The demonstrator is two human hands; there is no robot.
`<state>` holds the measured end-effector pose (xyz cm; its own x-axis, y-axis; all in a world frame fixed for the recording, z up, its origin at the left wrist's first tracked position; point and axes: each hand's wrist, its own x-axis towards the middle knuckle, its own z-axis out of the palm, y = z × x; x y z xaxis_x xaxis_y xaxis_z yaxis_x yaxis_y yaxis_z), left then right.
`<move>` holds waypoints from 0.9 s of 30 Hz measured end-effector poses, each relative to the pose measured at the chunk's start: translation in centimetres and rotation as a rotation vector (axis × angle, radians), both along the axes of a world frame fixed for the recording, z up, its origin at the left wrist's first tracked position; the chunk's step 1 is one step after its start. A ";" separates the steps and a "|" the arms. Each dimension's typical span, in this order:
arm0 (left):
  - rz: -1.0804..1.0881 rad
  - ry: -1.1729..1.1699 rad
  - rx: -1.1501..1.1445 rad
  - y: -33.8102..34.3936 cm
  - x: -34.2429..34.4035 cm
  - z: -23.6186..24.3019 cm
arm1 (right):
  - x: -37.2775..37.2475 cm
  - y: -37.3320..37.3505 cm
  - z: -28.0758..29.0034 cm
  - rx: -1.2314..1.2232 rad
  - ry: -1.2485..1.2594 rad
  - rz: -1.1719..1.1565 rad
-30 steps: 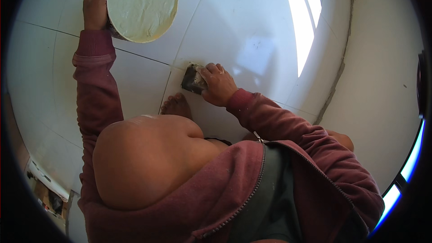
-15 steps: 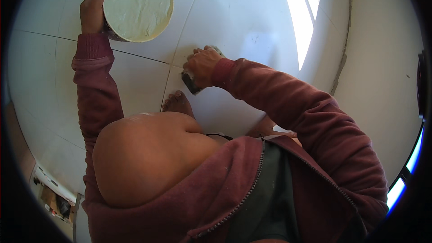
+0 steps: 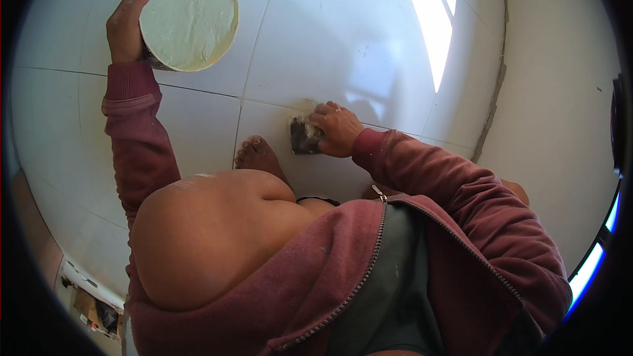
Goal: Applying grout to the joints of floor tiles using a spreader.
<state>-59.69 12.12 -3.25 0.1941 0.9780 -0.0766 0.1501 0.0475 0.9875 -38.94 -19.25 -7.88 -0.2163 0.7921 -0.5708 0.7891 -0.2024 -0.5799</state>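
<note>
At the upper left my left hand (image 3: 127, 24) grips the side of a round tub (image 3: 231, 39), thumb over its rim. The tub is filled with pale, creamy paste (image 3: 190, 23), and yellow stains mark its inner wall. My right hand (image 3: 339, 130) is closed round a dark, paste-smeared scraper (image 3: 306, 137), its flat rectangular face showing to the left of my fingers. The scraper is at the white tiled floor (image 3: 198, 107), beside a tile joint (image 3: 395, 131). How my fingers wrap its far side is hidden.
My bare foot (image 3: 258, 156) stands just left of the scraper. A pale wall (image 3: 560, 79) rises on the right, with a rough gap (image 3: 491, 109) along its base. Bright window light (image 3: 425, 16) falls on the tiles. An open container with odds and ends (image 3: 99, 313) lies at the lower left.
My right hand has moved right and toward me with the scraper, turning its flat face into view. The tub and my left hand sit slightly lower and further left in view.
</note>
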 end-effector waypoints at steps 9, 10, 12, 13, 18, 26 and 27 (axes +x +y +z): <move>0.025 -0.033 -0.047 -0.3 0.4 -0.4 | 0.9 4.8 1.7 0.248 -0.049 -0.054; 0.029 -0.071 -0.145 -0.3 0.5 -0.4 | 0.3 6.9 1.6 0.329 -0.056 0.015; 0.031 -0.077 -0.187 -0.1 0.7 -0.3 | -1.7 11.2 1.3 0.370 -0.026 0.243; 0.015 -0.070 -0.142 0.0 0.7 -0.1 | -2.8 12.9 1.3 0.405 0.000 0.243; 0.082 -0.076 -0.244 -0.1 0.2 -0.1 | -2.3 11.9 0.4 0.055 -0.188 0.508; 0.043 -0.076 -0.131 -0.1 0.4 0.0 | 9.7 -0.1 2.5 -0.147 -0.178 0.307; 0.027 -0.099 -0.122 -0.1 0.5 0.0 | 9.9 -0.6 2.7 -0.203 -0.167 0.220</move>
<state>-59.16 11.97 -3.28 0.1808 0.9675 -0.1769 0.0492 0.1707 0.9841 -29.05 -19.90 -5.20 -0.2593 0.6033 -0.7542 0.9074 -0.1152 -0.4041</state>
